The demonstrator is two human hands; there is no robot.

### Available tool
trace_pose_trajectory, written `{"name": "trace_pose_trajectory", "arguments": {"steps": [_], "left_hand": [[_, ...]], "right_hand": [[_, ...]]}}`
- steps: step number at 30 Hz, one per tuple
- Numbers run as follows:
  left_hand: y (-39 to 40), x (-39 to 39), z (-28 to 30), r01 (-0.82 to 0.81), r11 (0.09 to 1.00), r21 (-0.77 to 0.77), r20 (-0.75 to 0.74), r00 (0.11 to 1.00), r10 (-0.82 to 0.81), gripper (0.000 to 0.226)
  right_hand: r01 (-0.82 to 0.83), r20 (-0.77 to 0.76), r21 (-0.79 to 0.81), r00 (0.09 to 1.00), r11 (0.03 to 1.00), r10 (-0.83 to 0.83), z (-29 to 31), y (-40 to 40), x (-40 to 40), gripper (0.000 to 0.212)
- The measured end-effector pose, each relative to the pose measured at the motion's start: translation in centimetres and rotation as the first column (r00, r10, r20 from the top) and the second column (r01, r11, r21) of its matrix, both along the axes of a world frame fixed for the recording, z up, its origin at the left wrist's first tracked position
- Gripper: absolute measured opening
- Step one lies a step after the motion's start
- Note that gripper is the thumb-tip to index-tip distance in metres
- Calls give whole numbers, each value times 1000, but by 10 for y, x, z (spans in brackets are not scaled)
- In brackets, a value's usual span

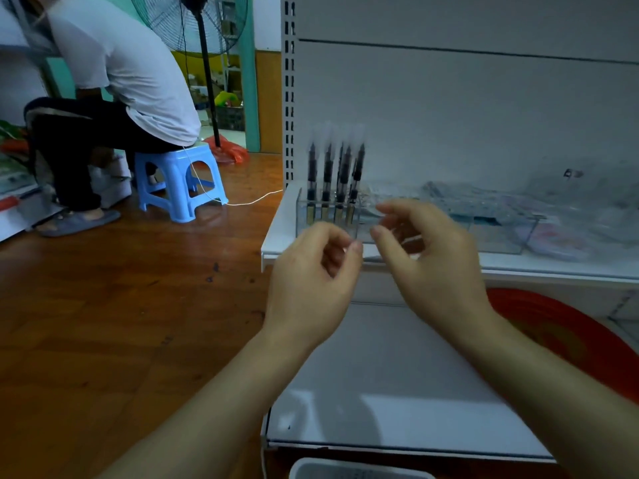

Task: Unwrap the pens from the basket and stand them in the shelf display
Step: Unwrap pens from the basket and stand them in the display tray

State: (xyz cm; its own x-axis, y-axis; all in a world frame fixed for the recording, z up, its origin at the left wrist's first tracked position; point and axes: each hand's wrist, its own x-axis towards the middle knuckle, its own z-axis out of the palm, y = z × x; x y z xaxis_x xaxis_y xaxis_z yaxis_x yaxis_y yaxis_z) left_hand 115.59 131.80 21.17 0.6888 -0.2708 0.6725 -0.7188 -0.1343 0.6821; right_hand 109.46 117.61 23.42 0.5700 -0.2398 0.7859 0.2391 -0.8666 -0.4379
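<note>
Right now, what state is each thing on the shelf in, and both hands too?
Pens: standing upright in the display's left end.
Clear display: rest holds no pens.
Left hand: fingers curled, pinching unclear.
Right hand: fingers loosely curled, contents unclear.
Crumpled wrappers: lying on the shelf.

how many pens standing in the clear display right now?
4 visible, possibly a fifth hidden behind: pens upright in a row at the left end of the clear display on the shelf.

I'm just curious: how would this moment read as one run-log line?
pens: upright in clear display | left hand: fingers curled | right hand: fingers loosely curled | held item: unclear
</note>
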Motion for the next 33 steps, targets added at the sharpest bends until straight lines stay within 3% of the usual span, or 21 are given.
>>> {"name": "trace_pose_trajectory", "arguments": {"steps": [3,7,12,17,23,25,33], "left_hand": [[-5,-11,-33,97,994,45,-184,979,-87,9],[-5,-19,-90,192,957,217,-338,935,-111,6],[0,-32,-162,364,830,422,-454,878,-154,4],[5,-45,-219,479,607,634,-523,844,-120,11],[17,-63,-271,566,146,811,-552,824,-127,10],[23,-66,-286,573,73,817,-565,819,-104,19],[27,-71,-312,394,-105,913,-406,901,-154,38]], "right_hand": [[13,-70,10,998,1000,-13,-47,-2,-19,20],[-16,-236,-12,972,1000,13,-111,-6,-43,20],[-128,-494,-51,865,990,86,-185,-12,-70,21],[-191,-741,-45,664,980,96,-246,-16,-94,27],[-309,-941,-35,331,950,73,-299,-9,-115,31],[-334,-970,-8,230,942,73,-312,-4,-119,25],[-393,-983,-90,180,915,-20,-341,4,-125,30]]}}
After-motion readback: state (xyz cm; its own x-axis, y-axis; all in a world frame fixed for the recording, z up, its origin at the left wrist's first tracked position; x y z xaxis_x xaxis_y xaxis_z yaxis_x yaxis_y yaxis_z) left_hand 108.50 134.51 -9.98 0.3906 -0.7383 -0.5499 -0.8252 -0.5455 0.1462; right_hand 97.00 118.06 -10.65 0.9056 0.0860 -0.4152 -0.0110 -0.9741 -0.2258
